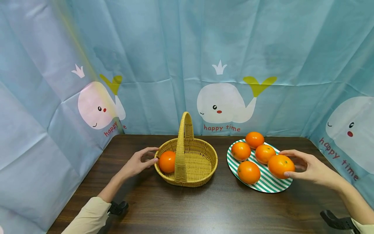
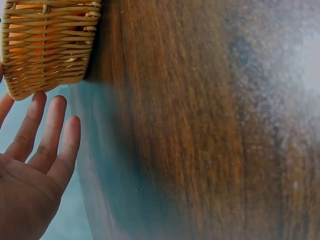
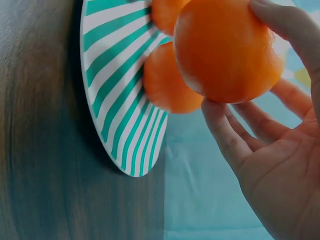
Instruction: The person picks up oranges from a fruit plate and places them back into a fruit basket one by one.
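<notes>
My right hand [image 1: 314,167] grips an orange [image 1: 281,166] between thumb and fingertips. In the right wrist view this orange [image 3: 227,50] is raised above the green-and-white striped plate [image 3: 100,75]. Several other oranges, among them a near one [image 1: 249,172], lie on the plate [image 1: 271,184]. My left hand [image 1: 137,164] is at the left rim of a yellow wicker basket [image 1: 201,162], thumb and forefinger touching it. In the left wrist view the other fingers [image 2: 52,125] stretch out straight beside the basket's wall [image 2: 50,55]. One orange [image 1: 167,162] sits inside the basket, left of its handle.
Both basket and plate stand on a dark wooden table [image 1: 187,211]. The basket's tall arched handle [image 1: 181,149] rises over its middle. A light blue curtain [image 1: 163,65] with whale prints hangs behind the table and along its sides.
</notes>
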`<action>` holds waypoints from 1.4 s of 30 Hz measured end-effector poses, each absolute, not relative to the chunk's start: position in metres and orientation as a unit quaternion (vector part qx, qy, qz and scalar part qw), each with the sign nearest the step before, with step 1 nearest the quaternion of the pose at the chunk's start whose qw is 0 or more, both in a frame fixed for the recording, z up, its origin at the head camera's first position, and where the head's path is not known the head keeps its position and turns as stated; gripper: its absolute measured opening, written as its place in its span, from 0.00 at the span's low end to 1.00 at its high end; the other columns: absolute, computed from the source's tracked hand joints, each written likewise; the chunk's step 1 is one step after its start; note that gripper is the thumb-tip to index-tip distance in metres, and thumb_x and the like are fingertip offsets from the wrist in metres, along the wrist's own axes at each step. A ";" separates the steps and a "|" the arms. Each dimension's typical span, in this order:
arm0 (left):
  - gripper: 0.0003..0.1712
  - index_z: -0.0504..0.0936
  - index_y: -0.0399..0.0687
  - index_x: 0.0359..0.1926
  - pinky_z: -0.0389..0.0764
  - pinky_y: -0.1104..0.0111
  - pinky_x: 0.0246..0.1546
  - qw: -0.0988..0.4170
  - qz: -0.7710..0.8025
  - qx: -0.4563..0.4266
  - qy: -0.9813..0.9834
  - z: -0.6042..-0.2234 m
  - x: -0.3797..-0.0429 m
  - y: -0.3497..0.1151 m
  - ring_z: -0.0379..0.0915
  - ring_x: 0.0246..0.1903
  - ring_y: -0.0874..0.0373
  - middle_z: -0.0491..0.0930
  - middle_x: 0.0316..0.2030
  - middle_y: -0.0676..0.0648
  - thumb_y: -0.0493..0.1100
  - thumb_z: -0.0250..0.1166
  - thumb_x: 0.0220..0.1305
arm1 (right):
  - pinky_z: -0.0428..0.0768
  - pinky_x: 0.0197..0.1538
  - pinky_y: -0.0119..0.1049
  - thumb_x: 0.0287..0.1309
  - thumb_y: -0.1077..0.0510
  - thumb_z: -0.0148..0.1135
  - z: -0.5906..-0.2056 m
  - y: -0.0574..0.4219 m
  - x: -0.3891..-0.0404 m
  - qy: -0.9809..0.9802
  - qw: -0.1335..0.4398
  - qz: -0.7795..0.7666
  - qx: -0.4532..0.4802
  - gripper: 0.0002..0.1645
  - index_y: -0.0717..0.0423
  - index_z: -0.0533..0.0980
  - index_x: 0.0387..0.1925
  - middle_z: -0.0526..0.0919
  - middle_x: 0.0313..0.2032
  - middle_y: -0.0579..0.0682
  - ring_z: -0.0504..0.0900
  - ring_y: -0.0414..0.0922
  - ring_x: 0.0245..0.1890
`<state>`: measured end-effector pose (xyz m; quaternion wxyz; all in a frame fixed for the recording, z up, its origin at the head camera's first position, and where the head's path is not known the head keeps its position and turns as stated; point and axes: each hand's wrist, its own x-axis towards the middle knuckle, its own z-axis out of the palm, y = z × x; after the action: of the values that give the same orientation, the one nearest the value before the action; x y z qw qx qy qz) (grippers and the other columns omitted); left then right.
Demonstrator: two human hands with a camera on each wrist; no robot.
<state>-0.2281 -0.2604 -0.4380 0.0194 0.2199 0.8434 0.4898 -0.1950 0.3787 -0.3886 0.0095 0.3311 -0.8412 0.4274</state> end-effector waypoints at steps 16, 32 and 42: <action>0.26 0.73 0.40 0.68 0.84 0.49 0.39 0.021 0.494 0.209 0.843 -0.440 -0.228 -0.263 0.81 0.46 0.40 0.76 0.56 0.32 0.40 0.66 0.72 | 0.80 0.50 0.30 0.53 0.75 0.72 -0.382 0.356 -0.208 -0.843 0.041 0.443 0.302 0.39 0.63 0.70 0.66 0.78 0.59 0.54 0.81 0.40 0.53; 0.27 0.72 0.40 0.68 0.84 0.50 0.40 0.026 0.493 0.198 0.847 -0.440 -0.227 -0.261 0.82 0.45 0.44 0.77 0.56 0.33 0.41 0.66 0.73 | 0.80 0.52 0.33 0.54 0.73 0.73 -0.375 0.308 -0.224 -0.819 0.019 0.475 0.320 0.37 0.57 0.73 0.65 0.75 0.60 0.55 0.80 0.47 0.54; 0.26 0.72 0.41 0.68 0.84 0.47 0.40 0.025 0.493 0.198 0.847 -0.439 -0.227 -0.259 0.81 0.46 0.43 0.77 0.55 0.33 0.41 0.65 0.73 | 0.80 0.54 0.37 0.56 0.70 0.74 -0.376 0.282 -0.232 -0.800 -0.017 0.504 0.326 0.37 0.58 0.72 0.67 0.72 0.62 0.58 0.79 0.48 0.55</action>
<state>-0.2274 -0.2593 -0.4390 0.0250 0.1981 0.8465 0.4934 -0.2319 0.2821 -0.3759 -0.0166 0.3256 -0.7998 0.5040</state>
